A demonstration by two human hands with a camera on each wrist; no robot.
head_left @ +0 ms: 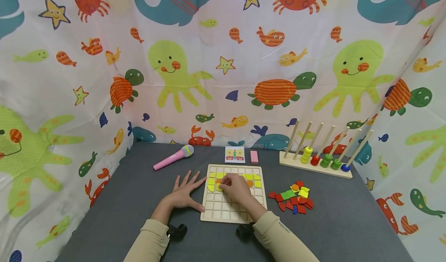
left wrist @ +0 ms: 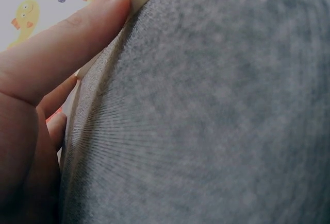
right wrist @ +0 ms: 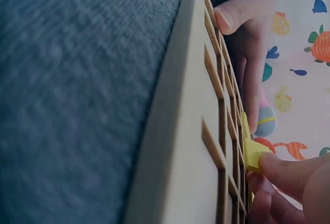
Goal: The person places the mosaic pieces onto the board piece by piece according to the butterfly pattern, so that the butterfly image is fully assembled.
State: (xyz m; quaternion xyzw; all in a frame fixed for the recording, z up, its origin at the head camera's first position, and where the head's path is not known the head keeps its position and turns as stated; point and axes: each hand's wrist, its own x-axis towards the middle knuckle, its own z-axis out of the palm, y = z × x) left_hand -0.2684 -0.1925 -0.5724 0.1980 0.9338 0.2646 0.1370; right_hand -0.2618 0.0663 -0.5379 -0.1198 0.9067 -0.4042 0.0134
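Your right grip (head_left: 237, 188) pinches a yellow piece (right wrist: 254, 155) at the wooden board's (head_left: 217, 206) far-left part | your left grip (head_left: 183, 195) has fingers spread, thumb touching the board's left edge | loose pieces (head_left: 294, 201) lie on the tabletop (head_left: 122, 208), right of the board

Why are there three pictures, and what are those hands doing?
There's no robot here, just a person's two hands. One picture comes from a camera on the head, looking forward and down; the others come from cameras on each wrist. The right hand pinches a yellow piece at the grid board. The left hand has its fingers spread, its thumb touching the board's edge. Also on the gray table: a pink microphone, picture card, pink block, colored pieces and a peg rack with rings.
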